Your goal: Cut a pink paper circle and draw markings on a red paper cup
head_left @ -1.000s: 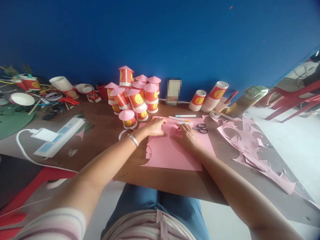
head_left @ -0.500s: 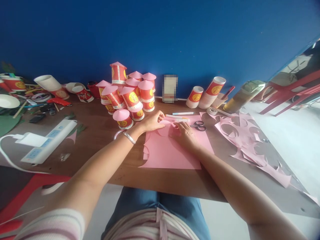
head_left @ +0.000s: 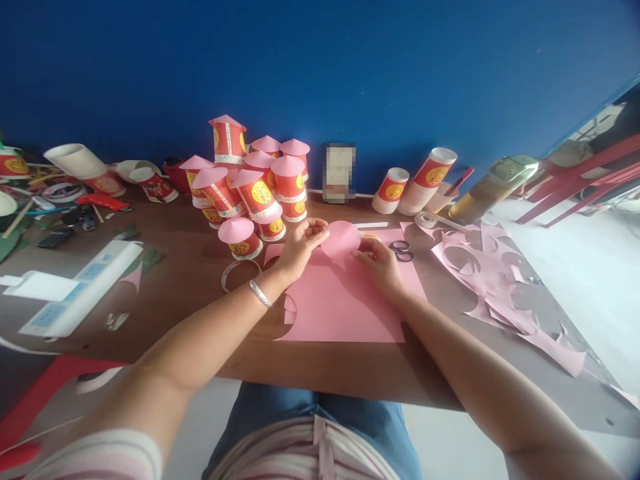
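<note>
A pink paper disc (head_left: 340, 238) is lifted just above a large pink paper sheet (head_left: 345, 307) that lies on the brown table (head_left: 200, 267). My left hand (head_left: 300, 245) pinches the disc's left edge with thumb and fingers. My right hand (head_left: 383, 265) holds its lower right edge, with the rest of the hand resting on the sheet. Black scissors (head_left: 401, 250) lie just right of my right hand. A white marker (head_left: 370, 225) lies behind the disc.
A stack of red paper cups with pink cone lids (head_left: 250, 190) stands behind my left hand. More cups (head_left: 425, 183) and a tape roll (head_left: 427, 219) sit at back right. Pink paper offcuts (head_left: 500, 280) cover the right. A white power strip (head_left: 75, 290) lies left.
Both hands were pressing flat on the pink sheet. They have since lifted a cut pink disc off it and now hold it up between them.
</note>
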A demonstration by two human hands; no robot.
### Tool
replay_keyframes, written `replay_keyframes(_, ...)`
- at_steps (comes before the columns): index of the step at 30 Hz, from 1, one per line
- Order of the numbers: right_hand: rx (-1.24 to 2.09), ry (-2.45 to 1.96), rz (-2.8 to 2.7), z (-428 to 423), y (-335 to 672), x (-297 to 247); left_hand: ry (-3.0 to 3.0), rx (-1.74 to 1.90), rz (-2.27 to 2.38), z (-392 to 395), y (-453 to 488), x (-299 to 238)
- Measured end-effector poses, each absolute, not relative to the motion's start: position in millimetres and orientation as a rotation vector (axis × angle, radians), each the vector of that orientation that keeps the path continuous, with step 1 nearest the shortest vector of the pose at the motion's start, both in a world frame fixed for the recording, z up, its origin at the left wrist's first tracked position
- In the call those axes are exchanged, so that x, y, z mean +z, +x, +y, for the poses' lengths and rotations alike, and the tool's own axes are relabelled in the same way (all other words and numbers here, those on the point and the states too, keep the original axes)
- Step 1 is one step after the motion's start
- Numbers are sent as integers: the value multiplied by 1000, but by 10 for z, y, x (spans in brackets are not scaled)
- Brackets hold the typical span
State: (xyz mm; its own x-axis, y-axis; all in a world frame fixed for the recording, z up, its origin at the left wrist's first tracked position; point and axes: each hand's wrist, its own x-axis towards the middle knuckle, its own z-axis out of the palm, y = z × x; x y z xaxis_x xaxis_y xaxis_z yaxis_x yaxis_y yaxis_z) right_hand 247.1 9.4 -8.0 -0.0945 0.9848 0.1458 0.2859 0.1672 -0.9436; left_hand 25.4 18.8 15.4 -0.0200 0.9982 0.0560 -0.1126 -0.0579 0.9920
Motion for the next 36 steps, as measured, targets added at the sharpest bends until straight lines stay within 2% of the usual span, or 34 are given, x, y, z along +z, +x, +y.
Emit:
replay_keyframes(7, 1034, -1240, -1503, 55, 2473, -44, 1265, 1238, 1106, 78, 316, 215)
replay_keyframes(16, 679, -1111, -1705, -21, 2443, -43, 1234, 1193, 1206, 102, 301, 193)
replay_keyframes(19, 658, -1100, -1717, -48, 2425, -26, 1235, 1110, 1151, 89, 304, 210)
replay_keyframes(23, 760, -1110, -1684, -17, 2426, -23, 1320, 1017, 1093, 69, 306, 220)
replay_keyframes(31, 1204, -1133, -1455, 11, 2430, -5, 1358, 987, 1048, 95, 281, 168)
replay_keyframes(36, 1322, -1092, -1379, -11, 2408, 2, 1380, 945, 1034, 76, 281, 188)
